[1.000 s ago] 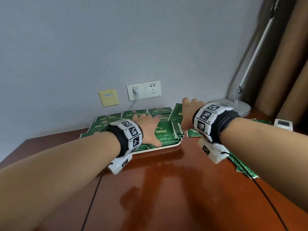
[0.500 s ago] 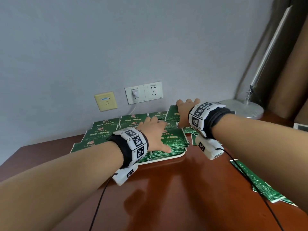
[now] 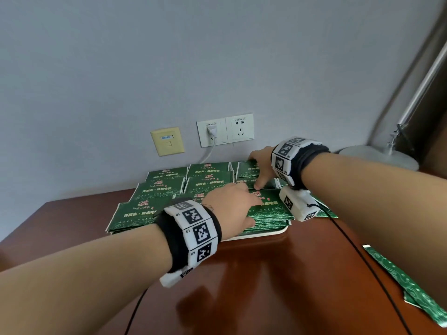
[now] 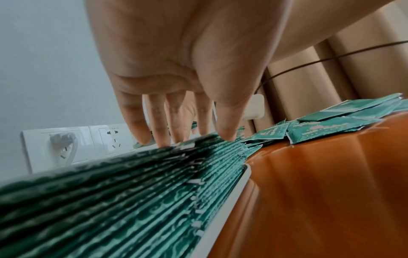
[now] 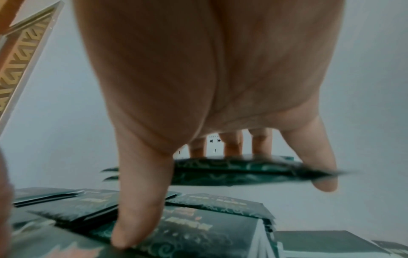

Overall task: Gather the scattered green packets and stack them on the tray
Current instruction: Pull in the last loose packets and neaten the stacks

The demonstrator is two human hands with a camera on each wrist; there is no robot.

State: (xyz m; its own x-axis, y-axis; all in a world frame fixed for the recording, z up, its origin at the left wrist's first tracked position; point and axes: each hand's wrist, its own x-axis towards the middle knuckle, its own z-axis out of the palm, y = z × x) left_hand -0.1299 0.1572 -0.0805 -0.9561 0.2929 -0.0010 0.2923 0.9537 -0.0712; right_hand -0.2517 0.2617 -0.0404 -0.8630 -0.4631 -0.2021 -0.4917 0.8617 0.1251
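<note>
A thick stack of green packets (image 3: 268,211) lies on the white tray (image 3: 261,234) near the wall. My left hand (image 3: 232,206) rests flat on top of the stack, fingers straight, as the left wrist view confirms with fingertips (image 4: 163,139) on the top packet. My right hand (image 3: 262,165) reaches over the packets behind the tray. In the right wrist view it grips a couple of lifted green packets (image 5: 232,171), held between three fingers behind and the thumb and little finger in front. Its thumb tip (image 5: 123,240) touches the stack below.
More green packets (image 3: 167,187) lie in rows left of and behind the tray. Loose packets (image 3: 411,291) sit at the table's right front. Wall sockets (image 3: 225,132) with a plugged cord, a yellow wall plate (image 3: 167,141) and a lamp base (image 3: 379,157) stand behind.
My right hand has moved left toward the tray with the packets, and its thumb has come down onto the stack. My left hand has stayed on the stack.
</note>
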